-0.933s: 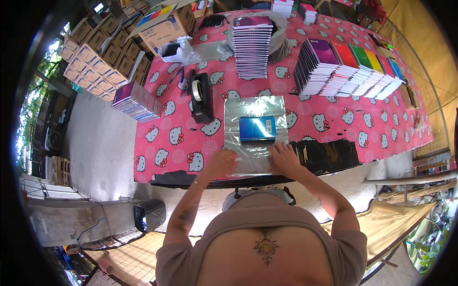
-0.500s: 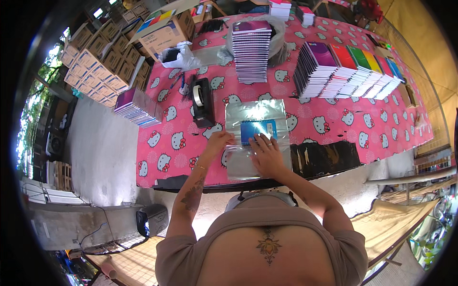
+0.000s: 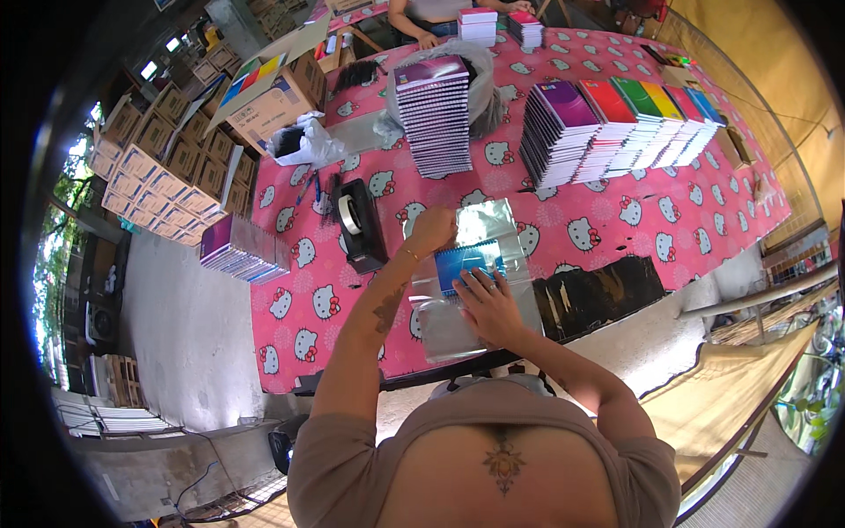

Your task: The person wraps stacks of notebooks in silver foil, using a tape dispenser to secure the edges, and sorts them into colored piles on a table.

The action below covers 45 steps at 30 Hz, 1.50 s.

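A small blue spiral notebook [image 3: 453,269] lies on a clear plastic sheet [image 3: 449,330] near the table's front edge. The sheet reaches past the notebook on the far and near sides and shines where light falls on it. My right hand [image 3: 489,306] rests flat on the notebook's lower part, fingers spread. Past the notebook's far left corner, my left hand [image 3: 431,231] has its fingers closed at the sheet's edge; the fingertips are partly hidden. A black tape dispenser [image 3: 359,227] stands left of the sheet.
Stacked notebooks [image 3: 433,119] stand beyond the sheet, with coloured stacks [image 3: 607,132] at the right and a purple stack [image 3: 242,251] at the left edge. Cartons [image 3: 176,167] pile up at the left. Pens [image 3: 308,187] lie by the dispenser. Another person's hand [image 3: 428,40] shows across the table.
My left hand has moved from beside the notebook to the sheet's far left part. My right hand stays on the notebook. The view has shifted, and a person across the table shows more.
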### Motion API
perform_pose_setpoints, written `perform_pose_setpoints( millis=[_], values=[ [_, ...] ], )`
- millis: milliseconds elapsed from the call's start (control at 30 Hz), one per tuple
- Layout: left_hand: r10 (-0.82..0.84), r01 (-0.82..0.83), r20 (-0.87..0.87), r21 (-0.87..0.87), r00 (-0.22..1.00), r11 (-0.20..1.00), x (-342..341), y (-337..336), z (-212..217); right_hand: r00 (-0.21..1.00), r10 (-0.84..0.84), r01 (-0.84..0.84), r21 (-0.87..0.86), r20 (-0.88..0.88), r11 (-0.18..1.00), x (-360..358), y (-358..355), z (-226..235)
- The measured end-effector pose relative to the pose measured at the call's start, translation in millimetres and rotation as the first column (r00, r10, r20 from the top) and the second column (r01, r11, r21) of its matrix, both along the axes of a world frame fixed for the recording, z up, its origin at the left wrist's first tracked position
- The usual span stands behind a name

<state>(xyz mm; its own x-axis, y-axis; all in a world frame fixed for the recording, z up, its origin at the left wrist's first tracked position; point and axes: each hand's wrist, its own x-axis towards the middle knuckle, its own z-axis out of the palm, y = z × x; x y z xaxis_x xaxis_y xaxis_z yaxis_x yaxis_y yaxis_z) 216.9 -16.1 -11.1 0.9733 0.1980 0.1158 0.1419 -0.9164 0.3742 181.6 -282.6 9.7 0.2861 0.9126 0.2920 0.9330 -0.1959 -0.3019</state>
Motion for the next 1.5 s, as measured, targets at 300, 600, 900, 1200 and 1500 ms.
perform_pose_setpoints(
  millis=[300, 600, 900, 1200, 1500],
  values=[
    [-0.084, 0.083, 0.06, 0.03, 0.995, 0.996, -9, 12, -7, 1.0, -0.002, 0.002, 0.043, -0.017, 0.999, -4, 3, -3],
    [-0.083, 0.086, 0.044, -0.071, 0.996, 0.994, -10, 9, -5, 1.0, -0.002, 0.003, 0.014, -0.027, 1.0, -3, -1, -4],
    [-0.149, 0.15, 0.157, 0.01, 0.976, 0.989, -19, 19, -22, 0.999, -0.003, 0.001, 0.028, 0.05, 1.0, -3, 0, -2],
    [-0.119, 0.082, 0.306, 0.13, 0.945, 0.988, -22, 15, -7, 1.0, 0.019, -0.019, 0.009, -0.001, 1.0, -3, -3, -1],
    [-0.067, 0.025, 0.41, 0.106, 0.91, 0.994, -11, 12, 5, 1.0, 0.017, -0.018, 0.052, 0.006, 0.998, -7, -3, -6]
  ],
)
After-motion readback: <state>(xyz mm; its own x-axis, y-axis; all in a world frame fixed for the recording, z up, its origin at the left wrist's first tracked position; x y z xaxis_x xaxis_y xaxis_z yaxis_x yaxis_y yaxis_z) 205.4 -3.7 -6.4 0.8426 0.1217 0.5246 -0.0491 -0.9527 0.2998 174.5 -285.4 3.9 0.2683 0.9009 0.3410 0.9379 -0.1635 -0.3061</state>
